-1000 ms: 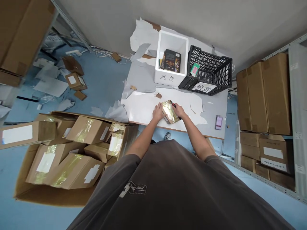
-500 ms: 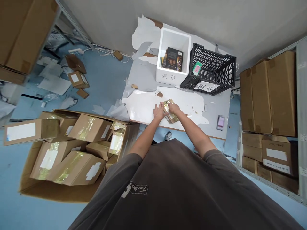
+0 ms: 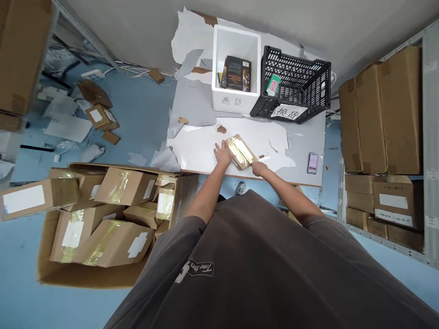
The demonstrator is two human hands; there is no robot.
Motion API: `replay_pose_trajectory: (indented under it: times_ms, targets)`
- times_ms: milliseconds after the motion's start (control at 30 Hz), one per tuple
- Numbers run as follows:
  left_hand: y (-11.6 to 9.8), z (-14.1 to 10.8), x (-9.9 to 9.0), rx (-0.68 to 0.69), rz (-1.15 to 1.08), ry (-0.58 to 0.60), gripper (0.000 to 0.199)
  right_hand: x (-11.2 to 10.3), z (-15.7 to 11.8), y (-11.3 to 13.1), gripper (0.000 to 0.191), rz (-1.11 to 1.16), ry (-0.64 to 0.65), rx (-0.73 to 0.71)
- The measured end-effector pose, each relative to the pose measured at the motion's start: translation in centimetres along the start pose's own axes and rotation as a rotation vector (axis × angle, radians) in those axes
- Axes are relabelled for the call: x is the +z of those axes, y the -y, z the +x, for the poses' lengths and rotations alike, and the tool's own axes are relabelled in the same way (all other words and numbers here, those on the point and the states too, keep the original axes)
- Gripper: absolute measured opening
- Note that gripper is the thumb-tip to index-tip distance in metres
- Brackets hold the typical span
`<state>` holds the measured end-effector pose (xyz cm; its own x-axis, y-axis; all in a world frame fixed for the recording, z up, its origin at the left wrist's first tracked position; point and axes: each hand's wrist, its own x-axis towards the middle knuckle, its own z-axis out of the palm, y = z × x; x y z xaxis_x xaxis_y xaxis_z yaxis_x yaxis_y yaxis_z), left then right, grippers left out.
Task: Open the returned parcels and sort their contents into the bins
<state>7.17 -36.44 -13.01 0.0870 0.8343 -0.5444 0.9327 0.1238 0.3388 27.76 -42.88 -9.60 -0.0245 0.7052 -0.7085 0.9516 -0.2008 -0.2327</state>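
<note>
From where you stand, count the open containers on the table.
2: white bin and, to its right, black crate, both beyond the taped box.

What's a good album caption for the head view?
Left hand on a taped cardboard box, right hand at its corner, before a foam bin and black plastic crate.

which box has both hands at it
The small taped box on the table: the left hand touches its left edge, the right hand is at its near right corner. Boxes in the carton and on the shelf are untouched.
</note>
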Motion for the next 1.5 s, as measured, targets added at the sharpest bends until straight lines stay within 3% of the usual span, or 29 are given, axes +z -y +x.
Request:
replay_pose_trajectory:
  times_ms: [200,300,400,500,567,667,767,833,933,1033,1200,1267,1400,1500]
  targets:
    - [0.0,0.0,-0.2,0.019,-0.007,-0.027,0.118,-0.2,-1.2,-0.6,0.038,-0.058,0.111,0.051]
    - [0.2,-0.5,-0.5,0.033,0.017,-0.049,0.118,-1.0,-2.3,-2.4,0.024,-0.047,0.135,0.049]
    - [0.2,-1.0,-0.8,0.089,0.041,-0.101,0.117,-1.7,-3.0,-4.8,0.029,0.004,0.06,0.036]
    - [0.0,-1.0,-1.0,0.302,0.104,-0.1,0.095,-1.5,-1.8,-5.9,0.048,0.153,-0.138,0.092]
    - [-0.2,-0.8,-0.9,0.507,0.164,0.009,0.078,-0.6,-0.1,-5.6,0.057,0.269,-0.206,0.171]
    - [-0.7,-0.2,-0.5,0.671,0.267,0.175,0.082,1.3,2.5,-4.3,0.058,0.384,-0.243,0.258]
    - [-1.2,0.4,-0.2,0.645,0.341,0.204,0.091,2.6,4.3,-3.1,0.054,0.442,-0.287,0.264]
    - [-1.2,0.7,-0.2,0.62,0.366,0.184,0.081,2.7,5.6,-2.4,0.054,0.467,-0.292,0.217]
    - [-0.5,0.6,-0.5,0.596,0.383,0.095,0.062,1.8,7.9,-1.2,0.055,0.473,-0.295,0.164]
    - [0.5,0.4,-1.0,0.552,0.35,0.025,0.062,0.5,9.8,-0.1,0.055,0.446,-0.304,0.098]
    - [0.8,1.2,-1.4,0.463,0.295,0.088,0.081,-0.7,8.5,-1.3,0.037,0.489,-0.385,-0.036]
    - [0.6,1.5,-1.5,0.463,0.282,0.089,0.083,-0.3,6.6,-2.5,0.037,0.553,-0.311,-0.09]
    - [0.5,1.4,-1.4,0.471,0.249,0.076,0.083,1.3,3.8,-4.0,0.036,0.662,-0.012,-0.166]
    - [0.4,1.4,-1.3,0.473,0.258,0.079,0.081,2.0,3.3,-4.2,0.038,0.764,0.076,-0.152]
